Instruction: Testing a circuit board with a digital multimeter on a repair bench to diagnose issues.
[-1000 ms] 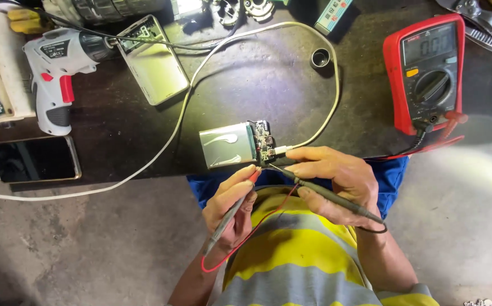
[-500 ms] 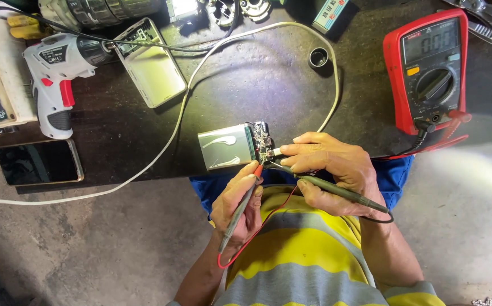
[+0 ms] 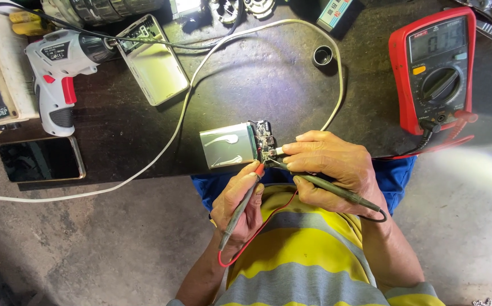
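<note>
Left hand (image 3: pixel 239 201) closed around a red-tipped probe (image 3: pixel 241 205), gripped like a pen; long axis runs up and to the right, tip at the small circuit board (image 3: pixel 264 141). Red lead (image 3: pixel 257 232) loops down from the probe's rear across the yellow striped shirt.

Right hand (image 3: pixel 328 170) curled shut on a black probe (image 3: pixel 336 190); its long axis slants from lower right up toward the same board. Fingertips sit just beside the board's right edge, over the white plug there. Whether either tip truly touches a contact is hard to say from this view.

Board is fixed to the right end of a silver battery pack (image 3: pixel 228 145), lying flat near the front edge of the dark tabletop (image 3: pixel 268 85), long axis left to right. Both hands come at it from below; the right is the nearer.

A white cable (image 3: pixel 189 102) arcs from the board's plug around the back and off left. Red multimeter (image 3: pixel 436 68) at far right, leads plugged in. White cordless screwdriver (image 3: pixel 59 79), open silver case (image 3: pixel 152 59) and dark phone (image 3: pixel 41 160) to the left, well apart. Small black ring (image 3: pixel 322 55) behind. Nothing lies between hands and board.
</note>
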